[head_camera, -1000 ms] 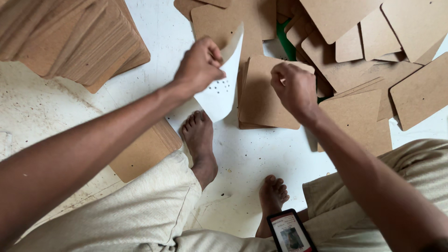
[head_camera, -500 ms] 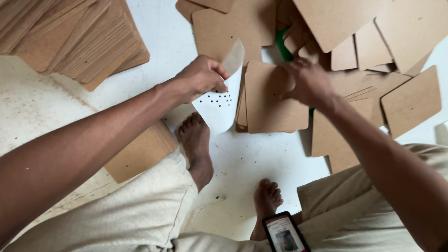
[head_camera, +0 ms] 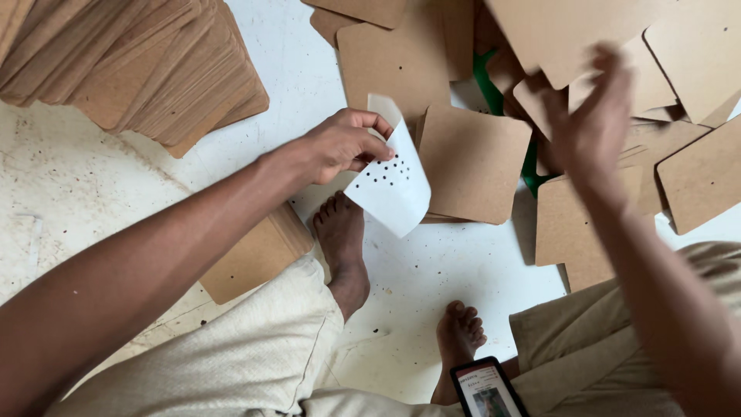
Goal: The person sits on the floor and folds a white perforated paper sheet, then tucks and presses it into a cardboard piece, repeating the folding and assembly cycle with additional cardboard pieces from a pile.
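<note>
Two bare feet rested on the white floor (head_camera: pixel 432 270) nearest the person, below both hands: one foot (head_camera: pixel 345 251) lay just under the left hand, the other foot (head_camera: pixel 458 340) sat lower, closer to the right forearm. Beside that second foot, a phone (head_camera: pixel 488 388) with a lit screen lay against the beige trouser leg.

Left of the nearer foot, under the left forearm, a small stack of brown boards (head_camera: pixel 258 255) sat on the floor, partly covered by the arm.

Higher up, the left hand (head_camera: pixel 340 145) was closed in a pinch on a white sheet (head_camera: pixel 394 189) dotted with small dark holes; fingers and thumb gripped its upper edge, and the sheet hung down and to the right of the hand, curling above the floor. Just right of that sheet lay a square brown board (head_camera: pixel 472 161) with rounded corners, resting on others.

The right hand (head_camera: pixel 590 123) was raised, blurred, with fingers spread open and holding nothing; it hovered over a loose heap of brown boards (head_camera: pixel 695 177) scattered beneath and beyond it. A green object (head_camera: pixel 488 85) showed between boards to the left of this hand; what it was could not be told.

Farthest off, up and left of the left hand, a tall fanned pile of brown boards (head_camera: pixel 139 62) filled the corner.
</note>
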